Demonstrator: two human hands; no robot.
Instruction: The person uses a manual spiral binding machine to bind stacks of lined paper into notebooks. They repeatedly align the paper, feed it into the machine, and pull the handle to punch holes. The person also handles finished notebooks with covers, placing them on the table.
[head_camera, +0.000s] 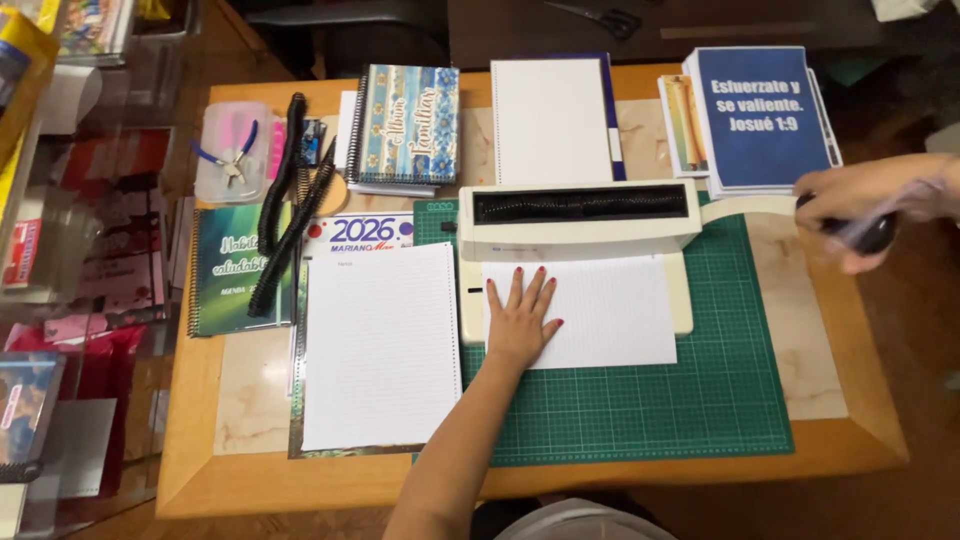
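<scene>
A cream binding punch machine (580, 217) stands on a green cutting mat (700, 390). A stack of white lined sheets (610, 310) lies in its slot. My left hand (522, 318) presses flat on those sheets, fingers spread. Out at the right, my right hand (860, 205) grips the black knob of the machine's lever (745, 207); the hand is blurred. Another pile of white lined pages (380, 345) lies just left of the machine.
Behind the machine sit a white spiral pad (550, 120), a floral spiral album (408, 125) and a blue-covered stack (760, 115). At left are a dark green planner (232, 270), black binding coils (285, 215) and a clear box with pliers (232, 155). Shelves crowd the left edge.
</scene>
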